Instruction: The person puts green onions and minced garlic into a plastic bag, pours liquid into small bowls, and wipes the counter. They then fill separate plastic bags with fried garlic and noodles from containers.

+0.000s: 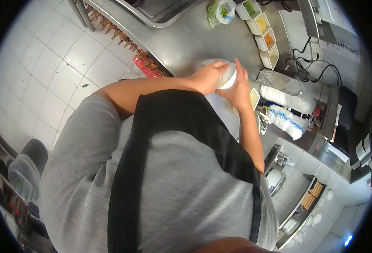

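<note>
A small round white plastic tub point(229, 78) was held up between both hands, above the near edge of the stainless-steel counter point(186, 40) and about at the centre of the view. The left hand point(206, 77) wrapped the tub's left side, its fingers curled over the top, where a translucent cover point(214, 63) showed. The right hand point(238, 89) cupped the right side and underside, fingers closed against the tub's wall. Both grips were pressed onto the tub; whether the cover was fully seated could not be told.

Just beneath the right hand sat a white rectangular tray with pale contents point(254, 98). To its right lay two sleeves of stacked white disposable lids wrapped in clear plastic point(288, 110), and a crumpled grey bag point(278, 80) just beyond them. Farther off stood a row of four square white bins with green, yellow and orange fillings point(262, 33), with a clear bag of green leaves point(219, 12) to their left. Black cables point(304, 63) trailed to the right of the bins. Along the counter's left edge ran a line of wooden skewers point(118, 36), next to a red packet point(146, 67), and white floor tiles point(47, 67) spread out at the far left.
</note>
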### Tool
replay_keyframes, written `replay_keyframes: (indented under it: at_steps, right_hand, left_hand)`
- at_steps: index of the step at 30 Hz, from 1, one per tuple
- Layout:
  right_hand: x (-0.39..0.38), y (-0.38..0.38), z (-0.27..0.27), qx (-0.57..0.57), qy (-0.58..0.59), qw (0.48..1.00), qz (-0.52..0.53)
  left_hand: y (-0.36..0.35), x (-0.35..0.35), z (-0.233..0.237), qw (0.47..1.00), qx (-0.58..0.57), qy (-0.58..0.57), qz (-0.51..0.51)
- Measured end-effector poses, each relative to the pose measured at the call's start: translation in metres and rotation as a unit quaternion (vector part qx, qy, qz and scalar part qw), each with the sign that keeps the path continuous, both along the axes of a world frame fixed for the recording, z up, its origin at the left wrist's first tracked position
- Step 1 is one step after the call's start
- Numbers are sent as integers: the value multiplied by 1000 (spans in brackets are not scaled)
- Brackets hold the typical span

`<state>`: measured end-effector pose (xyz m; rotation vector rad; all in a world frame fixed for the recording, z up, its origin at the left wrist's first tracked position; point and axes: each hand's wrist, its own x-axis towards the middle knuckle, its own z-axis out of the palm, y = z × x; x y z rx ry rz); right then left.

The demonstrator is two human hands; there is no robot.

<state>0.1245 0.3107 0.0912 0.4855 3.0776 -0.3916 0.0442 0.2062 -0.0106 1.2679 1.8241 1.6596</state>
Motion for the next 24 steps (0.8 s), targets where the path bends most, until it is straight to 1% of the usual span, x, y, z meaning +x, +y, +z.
replay_keyframes:
  at_steps: [1, 3, 6, 9, 12, 13, 15, 17, 18, 20, 22, 23, 24]
  right_hand:
    - [-3, 1, -2, 10, 14, 1000, 7]
    - [3, -3, -6, 27, 36, 999, 12]
    - [5, -3, 1, 22, 18, 1000, -12]
    - [2, -13, 18, 21, 78, 997, 7]
    - [6, -16, 25, 31, 83, 996, 5]
    - [8, -16, 22, 39, 65, 997, 10]
    - [15, -14, 12, 55, 29, 998, 16]
    - [4, -10, 8, 70, 40, 996, 25]
    - [12, -15, 6, 74, 39, 996, 17]
    - [12, -10, 5, 63, 83, 995, 2]
    - [25, -11, 7, 54, 129, 990, -30]
    - [31, -3, 1, 56, 141, 988, -3]
    - [38, -1, -6, 56, 154, 986, -11]
  left_hand:
    - [-1, -1, -1, 1000, 13, 7, -2]
    - [-1, 1, -5, 1000, -4, -3, -6]
    - [-5, -7, -1, 1000, -1, -8, -24]
    - [-15, -9, 5, 999, 3, -13, -33]
    - [-11, -11, 4, 999, 15, -11, -28]
    - [-12, -10, 3, 999, 17, -13, -26]
    - [-16, -5, 5, 997, 8, -46, -57]
    - [-12, -12, 3, 996, 17, -60, -69]
    - [-16, -3, 2, 995, 20, -59, -77]
    - [-13, -10, 4, 996, 37, -41, -71]
    - [-17, -9, 6, 996, 20, -20, -81]
    - [-18, -11, 7, 997, 10, -2, -80]
    - [-20, -14, 12, 997, 0, 18, -79]
